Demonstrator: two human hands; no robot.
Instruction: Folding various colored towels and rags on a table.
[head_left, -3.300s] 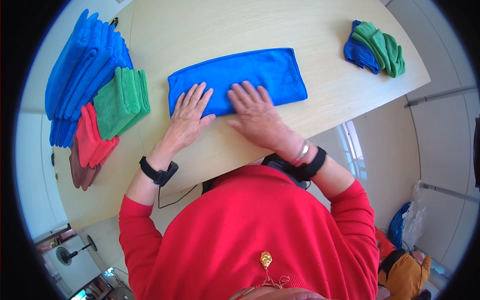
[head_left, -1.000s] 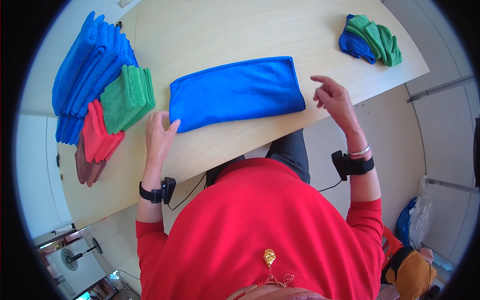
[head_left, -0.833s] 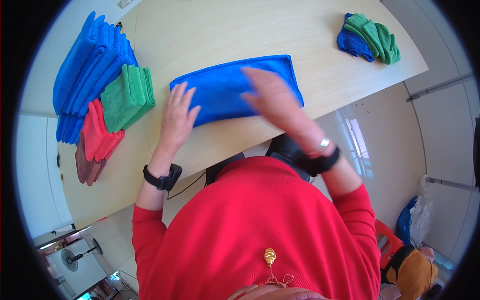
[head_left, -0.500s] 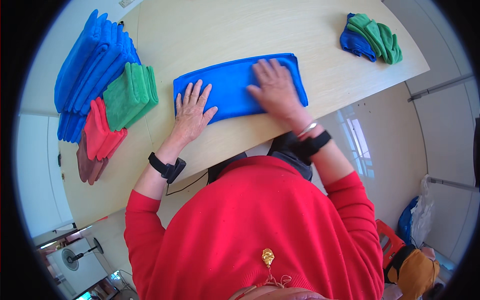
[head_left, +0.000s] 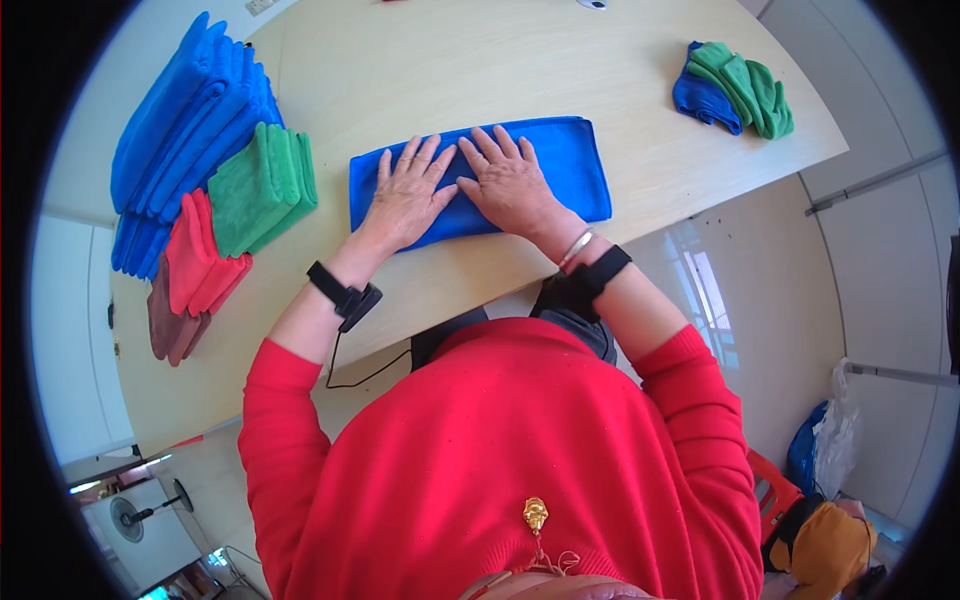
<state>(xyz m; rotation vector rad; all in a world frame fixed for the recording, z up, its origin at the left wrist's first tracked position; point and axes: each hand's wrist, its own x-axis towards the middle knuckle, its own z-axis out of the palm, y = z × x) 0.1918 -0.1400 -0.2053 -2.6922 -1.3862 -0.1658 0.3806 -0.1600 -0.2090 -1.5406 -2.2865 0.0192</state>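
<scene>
A folded blue towel (head_left: 565, 170) lies flat on the pale wooden table in front of me, its long side running left to right. On its left half rests my left hand (head_left: 405, 198), palm down with the fingers spread. My right hand (head_left: 508, 185) presses flat near the towel's middle, fingers apart. The two thumbs point toward each other, close together. Neither hand grips anything; the cloth under the palms is hidden.
At the left stand stacks of folded towels: blue (head_left: 190, 120), green (head_left: 262, 190), red (head_left: 203, 262) and brown (head_left: 172, 318). A crumpled green cloth (head_left: 745, 85) and a blue cloth (head_left: 703, 98) lie at the far right. The table's edge (head_left: 640, 225) runs close to me.
My right hand has slid left from the towel's right part to its middle. My left hand has moved a little right and inward. The towel stays flat.
</scene>
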